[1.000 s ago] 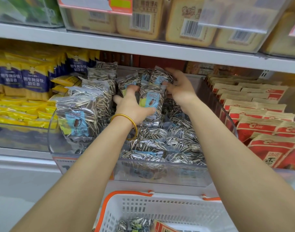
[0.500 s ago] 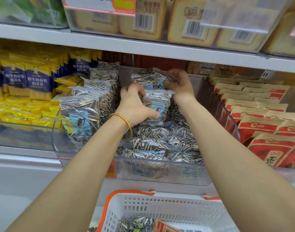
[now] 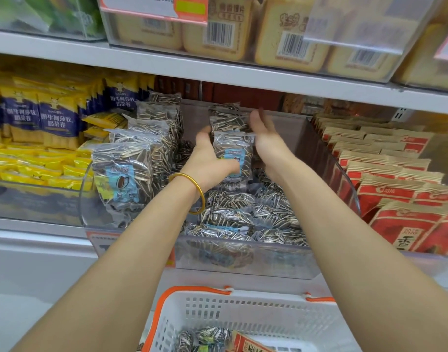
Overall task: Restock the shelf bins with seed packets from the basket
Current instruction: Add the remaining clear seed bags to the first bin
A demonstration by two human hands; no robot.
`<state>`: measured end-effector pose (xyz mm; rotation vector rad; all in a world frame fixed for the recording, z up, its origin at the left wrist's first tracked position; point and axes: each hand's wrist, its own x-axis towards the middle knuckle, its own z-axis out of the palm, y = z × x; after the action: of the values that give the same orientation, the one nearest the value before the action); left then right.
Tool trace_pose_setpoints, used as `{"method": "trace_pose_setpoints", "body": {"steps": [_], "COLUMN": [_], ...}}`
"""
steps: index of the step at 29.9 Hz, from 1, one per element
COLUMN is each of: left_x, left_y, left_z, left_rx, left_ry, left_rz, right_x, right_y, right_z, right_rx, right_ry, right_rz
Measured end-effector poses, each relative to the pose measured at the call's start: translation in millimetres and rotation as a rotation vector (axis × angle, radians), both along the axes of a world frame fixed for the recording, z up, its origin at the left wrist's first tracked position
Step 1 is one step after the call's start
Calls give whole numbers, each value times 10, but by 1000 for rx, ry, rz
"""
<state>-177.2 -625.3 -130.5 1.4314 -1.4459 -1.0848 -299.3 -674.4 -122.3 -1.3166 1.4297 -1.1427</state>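
Now my left hand (image 3: 207, 163) grips a seed packet (image 3: 234, 153) upright in the bin (image 3: 281, 260); my open right hand (image 3: 266, 138) flanks it so it stands.

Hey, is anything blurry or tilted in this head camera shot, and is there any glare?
Head view: the right hand is smeared by motion at its fingertips; the left hand, gripping a seed packet, looks sharper; the shelf edge runs slanted; soft glare whitens the clear bin front.
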Motion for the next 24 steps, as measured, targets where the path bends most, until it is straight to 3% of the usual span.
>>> {"method": "trace_pose_setpoints", "body": {"steps": [3,8,15,24], "left_x": [18,12,29,51], "left_y": [-41,-62,-39,92], "left_z": [-24,-14,22,89], "left_rx": [-1,5,50,11], "left_ry": [28,126,52,-59], "left_rz": [10,-23,36,73], "right_x": [124,199,248,177], "right_y": [11,69,132,292], "right_z": [-124,-192,-166,-14], "right_rx": [80,201,271,169], "right_ry": [-158,-279,-174,-121], "right_rz": [-130,-165,-136,-207]}}
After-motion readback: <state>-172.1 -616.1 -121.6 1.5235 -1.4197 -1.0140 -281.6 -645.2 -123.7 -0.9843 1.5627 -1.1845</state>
